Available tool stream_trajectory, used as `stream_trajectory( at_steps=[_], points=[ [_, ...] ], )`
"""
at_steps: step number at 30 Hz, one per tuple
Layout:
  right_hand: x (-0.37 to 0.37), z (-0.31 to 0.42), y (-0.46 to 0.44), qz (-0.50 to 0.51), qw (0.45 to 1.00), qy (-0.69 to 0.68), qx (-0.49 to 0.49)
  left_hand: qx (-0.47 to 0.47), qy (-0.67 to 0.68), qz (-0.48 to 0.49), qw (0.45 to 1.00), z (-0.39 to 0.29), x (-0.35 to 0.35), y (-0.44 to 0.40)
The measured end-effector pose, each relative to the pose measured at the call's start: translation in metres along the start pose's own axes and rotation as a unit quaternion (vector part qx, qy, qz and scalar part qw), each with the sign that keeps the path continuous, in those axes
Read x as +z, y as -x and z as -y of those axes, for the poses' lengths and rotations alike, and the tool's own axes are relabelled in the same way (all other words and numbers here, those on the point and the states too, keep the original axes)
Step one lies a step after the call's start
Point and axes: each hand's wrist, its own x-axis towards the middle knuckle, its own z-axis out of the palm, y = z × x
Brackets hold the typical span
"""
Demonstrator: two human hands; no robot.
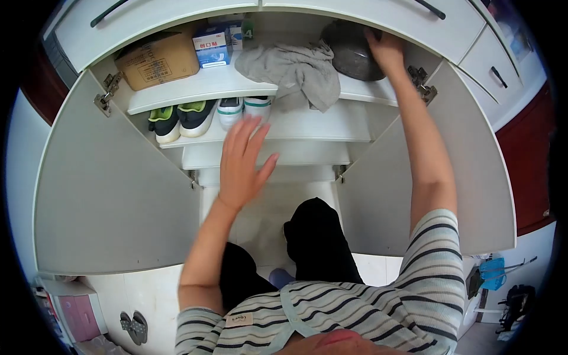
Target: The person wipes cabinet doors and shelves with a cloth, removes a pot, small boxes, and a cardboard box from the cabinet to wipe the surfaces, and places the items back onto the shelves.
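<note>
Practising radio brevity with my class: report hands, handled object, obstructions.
Right hand against dark rounded object, grip partly hidden. Left hand open, empty. Object on upper shelf. Grey cloth alongside, overhanging shelf edge.

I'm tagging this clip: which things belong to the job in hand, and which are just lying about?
Job, it seems:
- dark object, at the right hand
- cloth, beside that object

Lying about:
- carton
- blue-white box
- shoes
- slippers
</note>
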Motion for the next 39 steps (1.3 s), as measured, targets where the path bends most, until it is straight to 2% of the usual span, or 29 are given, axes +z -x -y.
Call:
stream_trajectory(
  at_steps=[2,4,8,10,17,21,23,25,29,31,36,39],
  points=[
    [0.008,-0.013,-0.013,-0.005,0.99,-0.144,0.003,0.057,-0.048,0.028,0.997,-0.004,-0.003,-0.049],
    [0.004,-0.01,-0.019,0.02,0.986,-0.166,0.007,0.093,-0.104,0.06,0.988,0.003,0.014,-0.09],
    [-0.013,0.002,-0.02,0.118,0.965,-0.235,0.028,0.08,-0.137,0.102,0.982,0.035,0.067,-0.14],
    [-0.014,0.004,-0.018,0.121,0.972,-0.202,0.015,-0.006,-0.093,0.2,0.975,0.041,0.082,-0.15],
    [-0.005,-0.002,-0.016,0.112,0.991,-0.08,0.007,0.0,-0.087,0.192,0.977,0.046,0.085,-0.146],
    [-0.006,-0.005,-0.022,0.102,0.99,-0.093,-0.029,0.0,-0.078,0.166,0.983,0.05,0.087,-0.147],
    [-0.01,0.001,-0.021,0.142,0.989,-0.047,0.015,-0.006,-0.072,0.165,0.984,0.054,0.089,-0.149],
    [-0.015,0.008,-0.026,0.154,0.987,-0.056,0.006,-0.056,-0.058,0.176,0.981,0.059,0.092,-0.152],
    [-0.029,0.017,-0.037,0.211,0.973,-0.084,-0.029,-0.093,-0.087,0.21,0.969,0.066,0.093,-0.162],
    [-0.021,0.012,-0.037,0.181,0.98,-0.072,-0.049,-0.099,-0.085,0.196,0.972,0.068,0.095,-0.163],
    [0.004,0.0,-0.034,0.026,0.993,-0.025,-0.11,-0.101,-0.084,0.182,0.975,0.066,0.091,-0.161],
    [0.002,0.001,-0.026,0.009,0.993,-0.024,-0.115,-0.109,-0.069,0.183,0.975,0.064,0.089,-0.159]
  ],
)
